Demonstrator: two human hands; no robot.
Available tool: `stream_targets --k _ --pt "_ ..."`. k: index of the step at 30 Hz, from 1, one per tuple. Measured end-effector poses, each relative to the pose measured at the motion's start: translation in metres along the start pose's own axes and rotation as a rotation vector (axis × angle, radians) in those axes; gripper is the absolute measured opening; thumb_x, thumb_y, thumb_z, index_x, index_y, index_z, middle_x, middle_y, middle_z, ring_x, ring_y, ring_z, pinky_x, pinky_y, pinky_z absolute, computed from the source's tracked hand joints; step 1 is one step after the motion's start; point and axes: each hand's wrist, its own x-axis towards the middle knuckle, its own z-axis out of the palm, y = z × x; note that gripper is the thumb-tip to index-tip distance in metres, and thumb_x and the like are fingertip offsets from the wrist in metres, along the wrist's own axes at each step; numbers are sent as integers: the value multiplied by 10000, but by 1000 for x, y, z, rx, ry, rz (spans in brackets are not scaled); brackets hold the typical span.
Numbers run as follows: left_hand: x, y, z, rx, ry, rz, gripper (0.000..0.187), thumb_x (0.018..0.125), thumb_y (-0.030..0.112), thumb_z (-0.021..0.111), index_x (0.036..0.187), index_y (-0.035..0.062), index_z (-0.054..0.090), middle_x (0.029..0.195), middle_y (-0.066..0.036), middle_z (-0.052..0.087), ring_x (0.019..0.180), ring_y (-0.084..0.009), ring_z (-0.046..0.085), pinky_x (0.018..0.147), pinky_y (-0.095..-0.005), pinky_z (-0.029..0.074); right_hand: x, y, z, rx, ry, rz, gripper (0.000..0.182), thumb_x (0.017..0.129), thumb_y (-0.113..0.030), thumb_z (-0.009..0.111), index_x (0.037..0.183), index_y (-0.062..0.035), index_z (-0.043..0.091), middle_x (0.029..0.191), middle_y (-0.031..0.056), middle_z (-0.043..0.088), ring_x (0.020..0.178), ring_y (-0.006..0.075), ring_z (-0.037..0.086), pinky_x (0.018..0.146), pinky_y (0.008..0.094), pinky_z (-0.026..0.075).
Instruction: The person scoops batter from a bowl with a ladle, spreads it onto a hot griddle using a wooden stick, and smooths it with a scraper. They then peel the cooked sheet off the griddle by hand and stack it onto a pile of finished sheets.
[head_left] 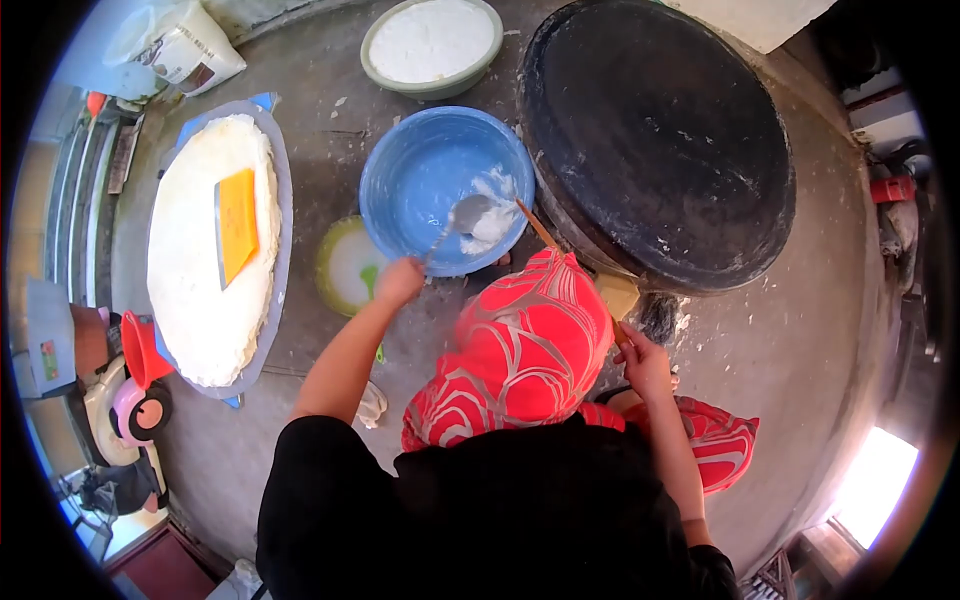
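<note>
My left hand (400,282) is closed around the handle of a metal ladle (467,213). The ladle's bowl rests in a blue basin (385,165), beside a small heap of white powder (491,228). My right hand (645,362) grips a wooden stick (538,222), whose middle is hidden behind my red-patterned knee (535,340); its far tip shows at the basin's right edge. Just under my left hand is a yellow-green bowl (326,272) of whitish liquid, with a green handle in it.
A large round black griddle (655,140) stands at the right. Behind the basin is a tub (375,75) of white powder. On the left, a stack of pale flat sheets (190,260) carries an orange scraper (238,225). A white sack (195,50) leans at the back left.
</note>
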Motion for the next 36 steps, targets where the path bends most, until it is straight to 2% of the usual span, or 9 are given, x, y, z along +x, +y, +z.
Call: stream_targets --k 2,12,14,20,23,25,32,34,36 --pt "-5 -5 -5 100 -21 -156 236 795 194 506 802 4 646 846 -237 608 836 -389 585 749 -458 460 -2 -1 1 3 2 -12 310 835 -78 488 1134 -100 568 640 95 624 610 190 631 594 300 481" --pt "29 42 26 -48 173 -128 227 769 144 497 843 -27 627 868 -278 589 873 -393 576 748 -449 464 4 2 2 -17 8 -5 308 834 -66 491 1131 -89 570 648 105 624 610 193 630 598 301 482" --pt "0 39 8 25 15 7 237 770 148 503 843 -40 627 866 -276 592 872 -390 581 753 -450 462 3 3 2 -10 3 -5 306 835 -64 491 1128 -91 573 648 106 623 611 194 630 599 300 481" --pt "-12 -14 -9 157 -39 -162 260 805 202 512 818 -32 624 855 -256 605 808 -361 607 714 -432 471 1 0 1 -35 18 -26 304 836 -75 497 1129 -97 574 646 100 623 614 201 630 606 303 483" --pt "15 3 14 46 -259 -128 295 825 183 469 803 -84 594 727 -247 603 624 -349 606 518 -403 482 2 -1 2 -68 27 -43 310 835 -84 498 1135 -111 574 642 92 624 611 203 628 610 305 483" --pt "28 9 21 -1140 -527 -709 276 871 197 420 802 -40 541 588 -122 532 456 -225 511 358 -308 393 5 0 3 -66 26 -31 319 834 -91 499 1142 -122 572 641 89 625 610 203 626 613 306 483" --pt "6 3 22 -1379 -364 -595 194 857 165 435 840 -13 513 625 -126 542 487 -234 527 385 -331 415 4 4 5 -56 16 30 323 834 -91 499 1148 -121 567 649 90 630 619 202 628 616 300 481" --pt "-7 -4 29 137 196 124 229 843 192 468 823 -5 582 732 -212 603 647 -347 593 564 -442 469 6 2 5 -41 5 33 321 838 -94 497 1151 -119 564 654 92 633 624 196 630 619 297 480" --pt "-15 8 6 90 148 35 213 822 181 484 824 -2 593 795 -229 599 737 -373 583 648 -463 457 10 9 5 -42 5 12 322 839 -92 496 1153 -118 562 657 94 634 628 192 632 619 296 479"
